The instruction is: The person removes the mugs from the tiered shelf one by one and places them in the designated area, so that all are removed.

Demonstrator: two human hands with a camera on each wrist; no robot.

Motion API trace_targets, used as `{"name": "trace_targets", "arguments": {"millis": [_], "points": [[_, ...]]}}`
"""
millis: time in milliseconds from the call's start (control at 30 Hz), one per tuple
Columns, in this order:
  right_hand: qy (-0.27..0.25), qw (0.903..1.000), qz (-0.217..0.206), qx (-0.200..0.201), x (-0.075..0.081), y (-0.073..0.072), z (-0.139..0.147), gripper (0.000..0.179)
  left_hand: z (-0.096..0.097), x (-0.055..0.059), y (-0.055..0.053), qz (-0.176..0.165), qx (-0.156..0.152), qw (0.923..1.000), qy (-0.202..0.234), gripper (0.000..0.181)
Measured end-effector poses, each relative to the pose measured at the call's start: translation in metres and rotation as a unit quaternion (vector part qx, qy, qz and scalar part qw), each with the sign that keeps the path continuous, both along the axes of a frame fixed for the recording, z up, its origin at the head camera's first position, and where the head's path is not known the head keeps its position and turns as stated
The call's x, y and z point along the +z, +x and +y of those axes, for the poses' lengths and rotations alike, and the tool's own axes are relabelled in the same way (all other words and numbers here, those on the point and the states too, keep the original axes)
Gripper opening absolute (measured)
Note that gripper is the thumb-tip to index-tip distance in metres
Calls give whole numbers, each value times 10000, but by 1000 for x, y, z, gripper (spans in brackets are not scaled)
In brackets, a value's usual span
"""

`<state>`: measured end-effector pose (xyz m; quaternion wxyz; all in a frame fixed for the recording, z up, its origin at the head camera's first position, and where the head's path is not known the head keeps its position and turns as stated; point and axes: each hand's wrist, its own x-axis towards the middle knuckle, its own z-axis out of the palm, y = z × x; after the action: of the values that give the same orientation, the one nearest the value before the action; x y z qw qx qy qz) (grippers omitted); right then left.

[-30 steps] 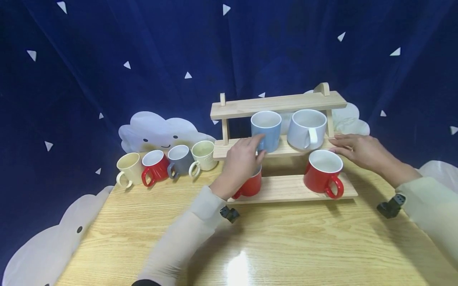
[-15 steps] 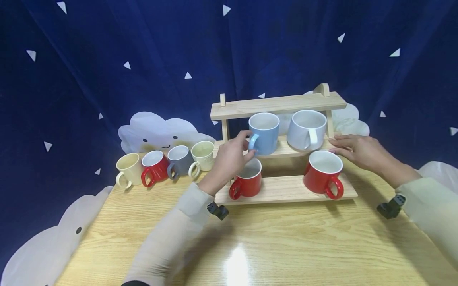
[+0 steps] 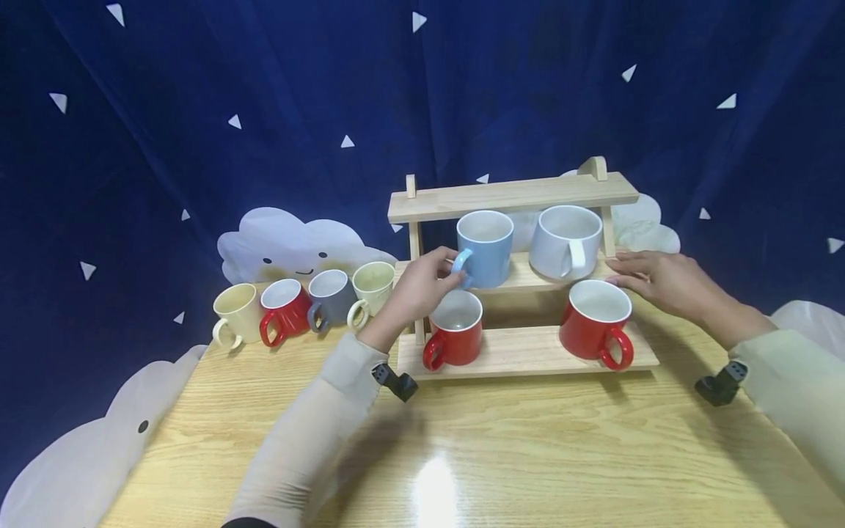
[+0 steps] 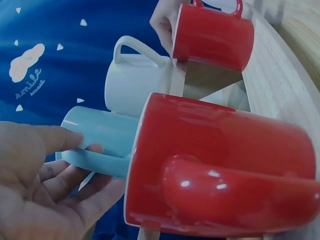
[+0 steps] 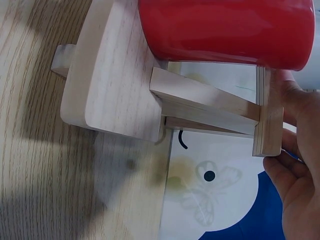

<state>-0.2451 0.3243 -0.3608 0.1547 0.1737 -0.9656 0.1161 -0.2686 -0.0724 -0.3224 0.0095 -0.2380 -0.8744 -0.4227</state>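
Observation:
My left hand holds the light blue mug by its handle, which faces left. One fingertip shows in the handle's gap in the left wrist view. The mug stands on the middle board of a wooden shelf rack. Over at the right end of that board, my right hand grips the wood, its thumb and fingers about the board's end. A white mug stands beside the light blue one. On the bottom board are a red mug at left and another red mug at right.
Left of the rack, several mugs stand in a row on the wooden table: a cream mug, a red mug, a grey-blue mug and a pale green mug. A dark blue curtain hangs behind.
My left hand has drawn back to the left from over the light blue mug to its handle. The mug has shifted slightly left and its handle has swung leftward. My right hand stays put.

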Motion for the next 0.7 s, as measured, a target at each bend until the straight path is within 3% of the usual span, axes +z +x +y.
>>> {"name": "trace_targets", "arguments": {"millis": [167,433,700], "points": [[15,10000,22,1,0,-1,1,42,-2,1,-1,-93,81,9995,295,29],[-6,10000,-43,-9,2,0,-1,42,-6,-4,-2,-92,477,9965,687,26],[-22,10000,-35,-20,1,0,0,42,-16,-8,2,-87,472,9944,940,23]]}}
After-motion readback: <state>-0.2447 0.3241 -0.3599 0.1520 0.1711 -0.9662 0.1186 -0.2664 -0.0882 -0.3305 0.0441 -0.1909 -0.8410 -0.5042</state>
